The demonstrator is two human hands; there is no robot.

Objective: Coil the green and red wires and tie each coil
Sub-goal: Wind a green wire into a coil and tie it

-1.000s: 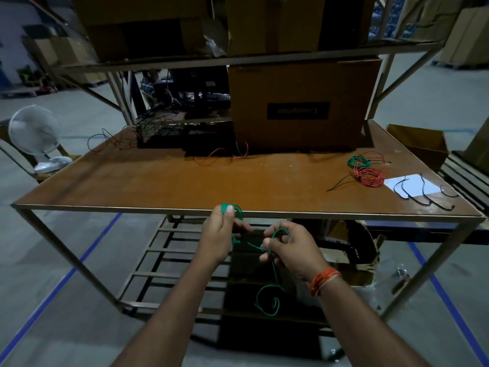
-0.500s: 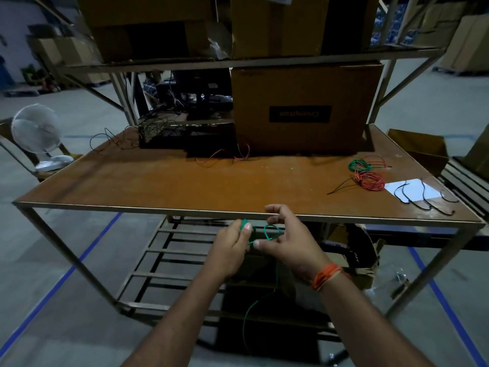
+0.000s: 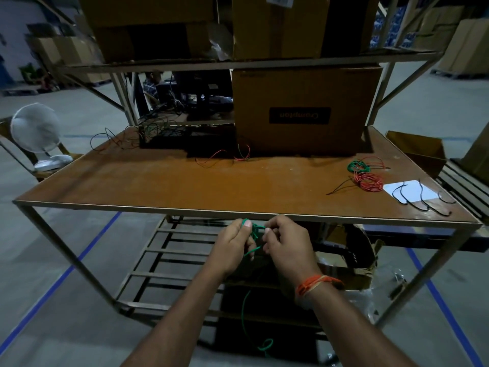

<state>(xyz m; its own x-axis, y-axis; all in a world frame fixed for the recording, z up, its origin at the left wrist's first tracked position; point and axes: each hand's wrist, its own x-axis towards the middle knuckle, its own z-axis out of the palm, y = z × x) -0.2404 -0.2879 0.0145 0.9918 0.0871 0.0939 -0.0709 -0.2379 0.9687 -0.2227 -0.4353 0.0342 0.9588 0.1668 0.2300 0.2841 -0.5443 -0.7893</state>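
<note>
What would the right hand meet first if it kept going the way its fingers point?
The right hand points left, so it would likely meet the green wire it pinches, then the left hand right behind it. Depth is hard to judge.

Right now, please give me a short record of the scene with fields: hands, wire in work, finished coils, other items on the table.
left hand: left hand pinches the green wire
right hand: right hand pinches the same wire, close beside the left
wire in work: held just below the table edge, loose tail hanging toward the floor
finished coils: green coil and red coil on the table's right side
other items: cardboard box; black ties on white paper
</note>
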